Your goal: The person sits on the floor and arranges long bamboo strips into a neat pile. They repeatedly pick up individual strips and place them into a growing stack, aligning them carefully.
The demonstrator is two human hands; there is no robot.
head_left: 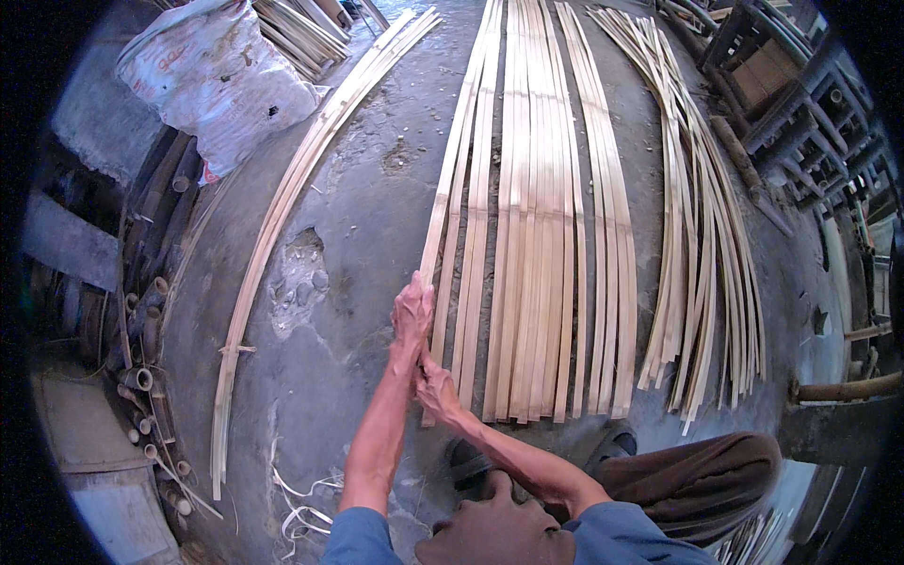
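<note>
Hidden and cut off
Bamboo strips (pixel 527 188) run out past the top edge; right hand (pixel 435 388) fingers hidden behind the leftmost strip (pixel 443 217).

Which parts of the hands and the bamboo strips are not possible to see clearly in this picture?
Head view:
- The left hand covers the leftmost bamboo strip where it grips.
- The right hand hides that strip's near end; its fingers are turned away.
- The laid strips are cut off by the top edge.
- The white sack hides what lies beneath.

- Soft, even daylight falls on the concrete floor (pixel 358 207); shadows are faint.
- The bamboo strips (pixel 537 188) show sharply, without glare.
- Fisheye distortion bends straight edges outward; the corners go black.
</note>
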